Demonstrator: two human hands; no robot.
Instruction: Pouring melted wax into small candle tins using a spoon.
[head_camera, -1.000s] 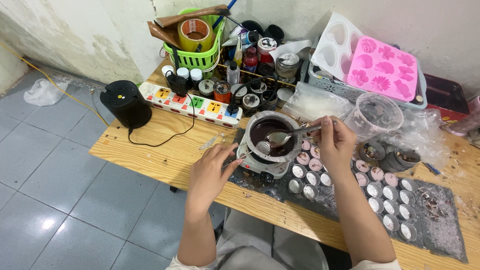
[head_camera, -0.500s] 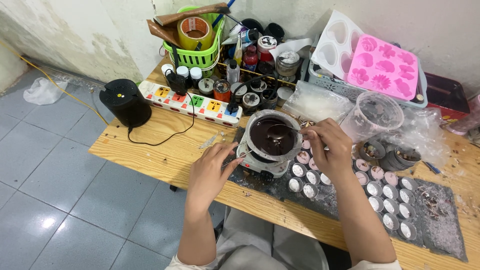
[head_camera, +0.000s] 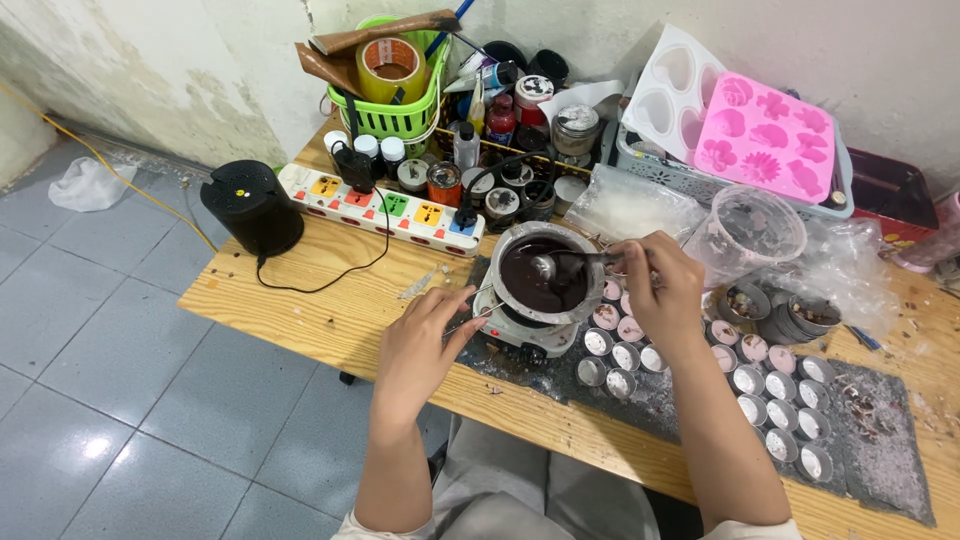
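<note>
On the far left a black cylindrical device stands near the left edge of the wooden surface, its cord trailing to a white power strip with coloured sockets; bare wood lies open in front of both, up to the near edge. A green basket with a roll of tape sits behind the strip, against the wall. The left hand rests on the surface just left of a small hot plate, fingers nearly closed, pinching a thin metal handle that juts from the pot's left side. The metal pot sits on the hot plate and holds dark brown liquid. The right hand hovers at the pot's right rim, closed around the handle of a metal spoon whose bowl dips into the liquid. Just right of and below the pot, rows of small round tins crowd a grey mat, leaving little free room there. Behind them stand a clear plastic cup, a pink flower mould and a white heart mould, leaning near the wall.
</note>
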